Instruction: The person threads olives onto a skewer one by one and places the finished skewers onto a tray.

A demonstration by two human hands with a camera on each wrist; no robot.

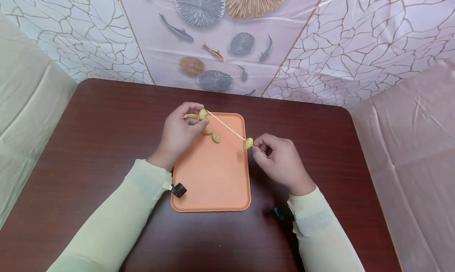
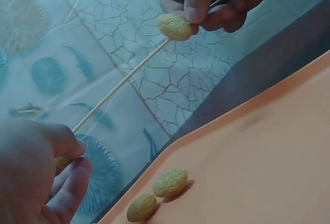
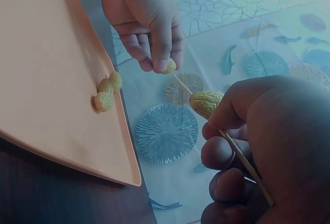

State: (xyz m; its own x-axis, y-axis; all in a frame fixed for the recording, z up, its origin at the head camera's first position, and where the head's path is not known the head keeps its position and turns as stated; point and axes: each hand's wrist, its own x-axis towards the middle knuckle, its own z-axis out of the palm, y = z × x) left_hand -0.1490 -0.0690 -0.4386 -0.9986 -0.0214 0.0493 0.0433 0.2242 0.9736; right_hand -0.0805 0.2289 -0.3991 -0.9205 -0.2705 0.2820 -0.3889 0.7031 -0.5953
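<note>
Dark tabletop point(image 1: 89, 145); skewer point(image 1: 226, 125) in midair

Left hand point(image 1: 182, 125) pinches a yellow piece point(image 1: 203, 114) by the skewer's tip; right hand point(image 1: 281, 161) grips just behind a threaded piece point(image 1: 248, 143). Tray point(image 1: 213, 177) below, between them. Skewer likely light, stiff, snappable; hold close behind threaded piece.

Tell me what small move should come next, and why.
Probably best to ease the bare tip of the stick into the yellow piece that the left hand pinches. The right hand grips the stick, one wrinkled piece is already threaded on it, and the tip points toward the pinched piece, close by.
</note>
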